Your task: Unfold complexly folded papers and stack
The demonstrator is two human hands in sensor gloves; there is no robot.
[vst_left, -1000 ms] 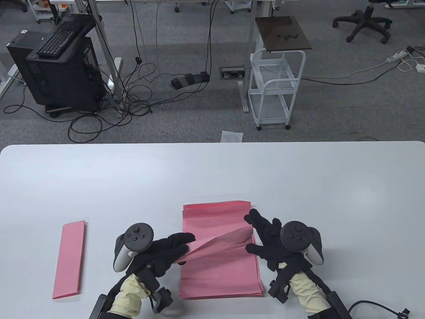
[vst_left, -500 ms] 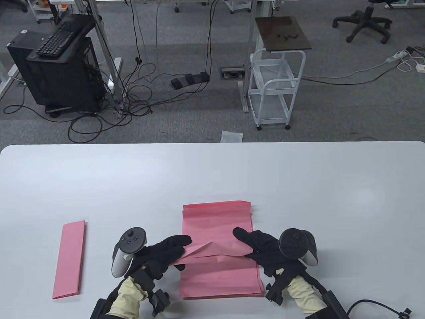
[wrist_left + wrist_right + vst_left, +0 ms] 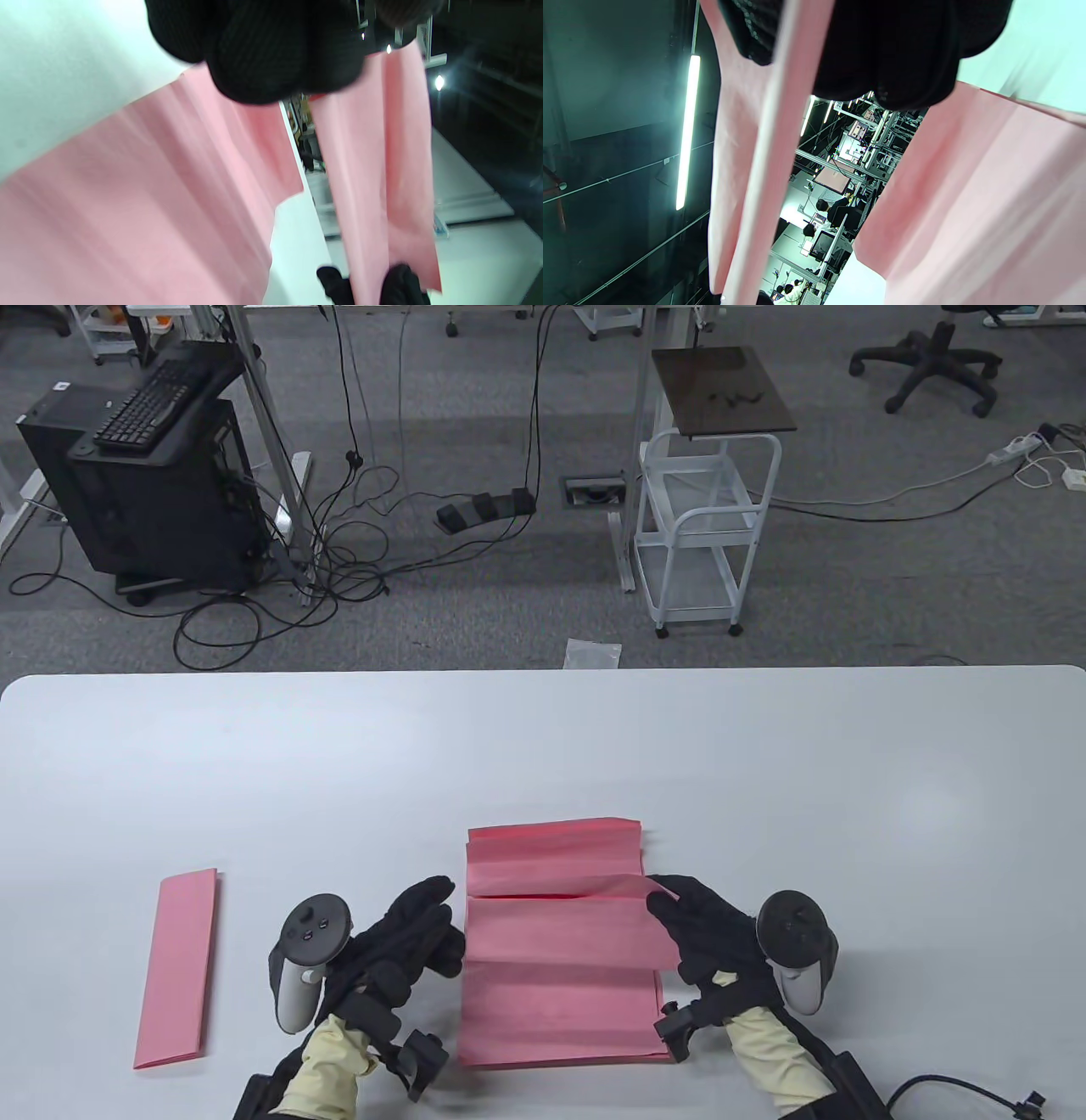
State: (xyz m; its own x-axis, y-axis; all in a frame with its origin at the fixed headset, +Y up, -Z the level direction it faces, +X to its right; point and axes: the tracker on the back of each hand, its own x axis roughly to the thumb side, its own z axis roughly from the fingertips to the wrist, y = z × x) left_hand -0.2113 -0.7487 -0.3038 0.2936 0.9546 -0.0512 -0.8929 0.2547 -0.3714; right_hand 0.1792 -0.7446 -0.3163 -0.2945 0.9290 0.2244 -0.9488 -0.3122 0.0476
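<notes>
A stack of unfolded pink sheets (image 3: 556, 1018) lies on the white table (image 3: 543, 746) near its front edge. Above the stack both hands hold a partly unfolded pink sheet (image 3: 564, 929) stretched out level between them. My left hand (image 3: 424, 933) grips its left edge and my right hand (image 3: 687, 929) grips its right edge. The held sheet also shows in the left wrist view (image 3: 382, 169) and in the right wrist view (image 3: 742, 140), hanging above the stack (image 3: 135, 203) (image 3: 975, 203). A folded pink strip (image 3: 178, 969) lies on the table at the left.
The table's far edge lies beyond the stack. Behind the table, on the floor, stand a white cart (image 3: 708, 534), a black computer stand (image 3: 144, 475) and loose cables.
The held sheet was twisted and crumpled between the hands. Now the hands have moved apart and it is spread out flat and wide above the stack.
</notes>
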